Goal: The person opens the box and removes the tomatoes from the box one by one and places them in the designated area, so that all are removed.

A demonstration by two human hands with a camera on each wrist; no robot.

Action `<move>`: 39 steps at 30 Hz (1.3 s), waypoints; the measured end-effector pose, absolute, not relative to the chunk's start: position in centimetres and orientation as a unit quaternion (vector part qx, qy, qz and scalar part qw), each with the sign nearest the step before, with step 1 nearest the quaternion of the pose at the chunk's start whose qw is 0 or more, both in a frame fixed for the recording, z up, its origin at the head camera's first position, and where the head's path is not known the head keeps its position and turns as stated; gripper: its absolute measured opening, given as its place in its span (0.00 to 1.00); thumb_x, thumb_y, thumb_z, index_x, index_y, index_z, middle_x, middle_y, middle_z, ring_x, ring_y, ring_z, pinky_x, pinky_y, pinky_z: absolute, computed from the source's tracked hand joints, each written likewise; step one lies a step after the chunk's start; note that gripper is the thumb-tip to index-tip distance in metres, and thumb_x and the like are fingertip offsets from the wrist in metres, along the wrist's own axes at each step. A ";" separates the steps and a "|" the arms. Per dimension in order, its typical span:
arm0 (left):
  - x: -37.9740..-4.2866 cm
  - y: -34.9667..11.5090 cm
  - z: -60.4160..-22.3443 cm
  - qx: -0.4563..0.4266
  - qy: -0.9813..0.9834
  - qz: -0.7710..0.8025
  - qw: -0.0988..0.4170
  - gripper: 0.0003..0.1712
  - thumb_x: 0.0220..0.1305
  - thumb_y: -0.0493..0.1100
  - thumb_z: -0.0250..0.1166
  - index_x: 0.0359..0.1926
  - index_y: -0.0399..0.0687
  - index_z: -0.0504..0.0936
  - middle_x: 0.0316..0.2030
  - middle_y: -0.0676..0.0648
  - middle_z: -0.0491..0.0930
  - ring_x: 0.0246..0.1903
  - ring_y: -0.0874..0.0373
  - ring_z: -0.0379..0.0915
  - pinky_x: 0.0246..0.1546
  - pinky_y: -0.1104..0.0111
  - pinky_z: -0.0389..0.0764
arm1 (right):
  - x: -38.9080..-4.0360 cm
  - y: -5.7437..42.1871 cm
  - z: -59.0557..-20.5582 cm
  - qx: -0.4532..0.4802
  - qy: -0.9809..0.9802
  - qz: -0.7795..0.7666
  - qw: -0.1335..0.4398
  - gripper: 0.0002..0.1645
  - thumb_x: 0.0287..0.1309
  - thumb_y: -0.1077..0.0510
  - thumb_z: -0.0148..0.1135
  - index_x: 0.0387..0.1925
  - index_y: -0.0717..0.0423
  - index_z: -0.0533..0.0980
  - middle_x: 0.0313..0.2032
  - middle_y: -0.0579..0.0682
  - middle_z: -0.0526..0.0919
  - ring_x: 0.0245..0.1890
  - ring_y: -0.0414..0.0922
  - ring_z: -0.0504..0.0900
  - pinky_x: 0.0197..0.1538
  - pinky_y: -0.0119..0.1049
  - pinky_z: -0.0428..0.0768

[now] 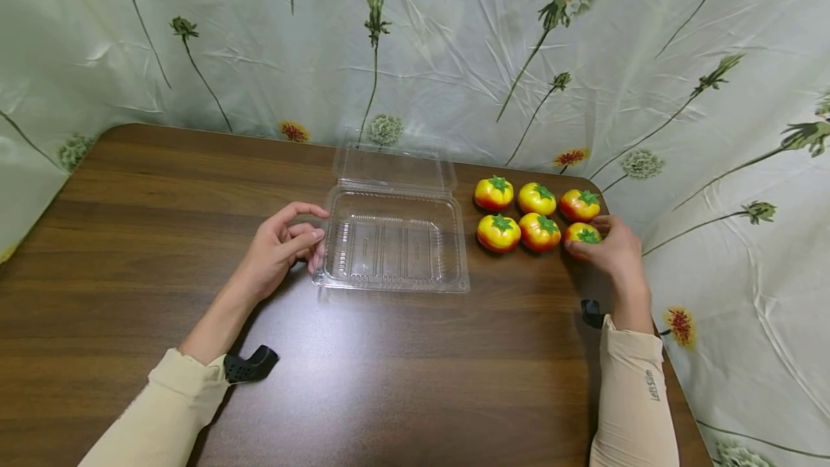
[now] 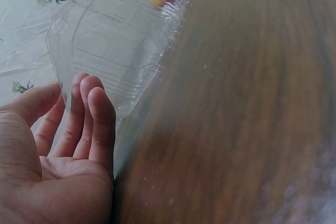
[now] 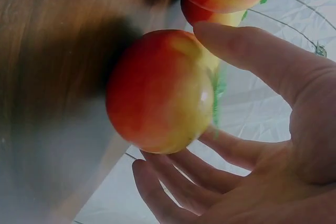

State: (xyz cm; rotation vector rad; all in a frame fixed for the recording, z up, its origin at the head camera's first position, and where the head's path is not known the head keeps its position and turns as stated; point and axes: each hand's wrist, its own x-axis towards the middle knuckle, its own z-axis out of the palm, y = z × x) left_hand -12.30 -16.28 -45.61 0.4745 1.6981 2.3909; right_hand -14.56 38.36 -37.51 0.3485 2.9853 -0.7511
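A clear plastic clamshell container lies with its lid folded back toward the curtain. My left hand holds the container's left rim, thumb and fingertips at its edge; in the left wrist view the fingers reach beside the clear wall. To the right, my right hand has its thumb and fingers around a red-and-yellow toy tomato with a green leafy top. In the right wrist view that tomato sits between the thumb above and the fingers below.
Several more toy tomatoes stand in two rows, among them a front-left one and a back-right one. The brown wooden table ends at a flower-print curtain behind and on the right.
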 end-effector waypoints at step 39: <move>-12.2 -16.2 -45.4 0.159 0.568 0.803 0.087 0.16 0.76 0.27 0.57 0.60 0.39 0.74 0.27 0.45 0.84 0.22 0.56 0.81 0.21 0.69 0.82 | -14.4 29.8 -37.1 -0.020 0.951 -0.289 -0.113 0.41 0.72 0.38 0.63 0.72 0.61 0.69 0.68 0.65 0.75 0.69 0.66 0.71 0.72 0.65 0.67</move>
